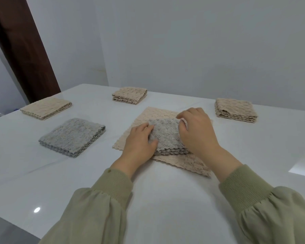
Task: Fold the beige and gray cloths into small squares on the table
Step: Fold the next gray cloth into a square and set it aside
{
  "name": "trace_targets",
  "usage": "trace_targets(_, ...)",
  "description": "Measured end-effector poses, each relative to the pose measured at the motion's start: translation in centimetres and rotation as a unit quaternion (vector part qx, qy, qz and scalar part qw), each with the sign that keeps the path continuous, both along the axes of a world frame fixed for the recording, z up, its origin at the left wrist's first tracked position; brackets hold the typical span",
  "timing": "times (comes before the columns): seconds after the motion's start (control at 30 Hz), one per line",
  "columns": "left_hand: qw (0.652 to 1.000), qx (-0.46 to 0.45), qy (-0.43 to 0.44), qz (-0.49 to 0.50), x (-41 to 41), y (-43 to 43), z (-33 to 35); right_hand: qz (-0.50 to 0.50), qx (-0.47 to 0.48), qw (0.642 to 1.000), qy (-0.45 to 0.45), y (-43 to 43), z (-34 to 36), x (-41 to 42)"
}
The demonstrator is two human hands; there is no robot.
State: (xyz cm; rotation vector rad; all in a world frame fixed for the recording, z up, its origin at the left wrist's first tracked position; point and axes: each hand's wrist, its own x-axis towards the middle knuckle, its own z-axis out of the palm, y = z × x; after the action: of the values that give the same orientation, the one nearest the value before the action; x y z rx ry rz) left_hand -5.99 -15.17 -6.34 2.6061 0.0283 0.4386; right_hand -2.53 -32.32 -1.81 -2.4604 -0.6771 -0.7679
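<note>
The gray cloth (167,136) lies in the middle of the bench (165,199), folded into a small thick packet of several layers. It sits on top of a beige cloth (158,113) that is spread open and flat under it. The left hand (141,140) holds the left edge of the gray packet, with the fingers bent over the top and the thumb closer to the near side. The right hand (195,131) has its fingers curled at the far right corner and seems to pinch that corner; how deep the fingertips go under the layers I cannot tell. Around them, 4 folded pieces lie well apart from each other: a gray square (72,136) on the left, a far-left beige square (46,108), a far-middle beige square (129,95) and a right beige square (235,110). I judge the gray packet is nearly finished and needs only to be squared or moved away, and the open beige cloth is not yet folded. The material looks light, soft and fluffy with a wavy edge, so it will bend and sag without any stiffness, and the layers can slide or spring open. It is better to hold it at 2 corners or opposite edges, catching all layers together, and to press the fold flat after.
</note>
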Motion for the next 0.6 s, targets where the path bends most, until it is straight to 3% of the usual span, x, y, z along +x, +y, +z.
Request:
trace_targets(0.1,0.998,0.009,0.055,-0.001,0.4,0.1,-0.3,0.037,0.005,0.994,0.098,2.3,0.0,0.7)
trace_targets(0.23,0.995,0.025,0.096,-0.001,0.8,0.4,-0.7,-0.008,-0.178,0.968,0.178,3.2,-3.4,2.5)
trace_targets(0.33,0.994,0.016,0.103,-0.004,1.2,0.5,-0.9,-0.015,-0.201,0.954,0.223,2.7,-4.7,3.3)
trace_targets(0.6,0.970,-0.204,0.082,0.107,4.3,1.1,1.6,-0.014,-0.187,0.963,0.194,2.6,-5.2,3.1)
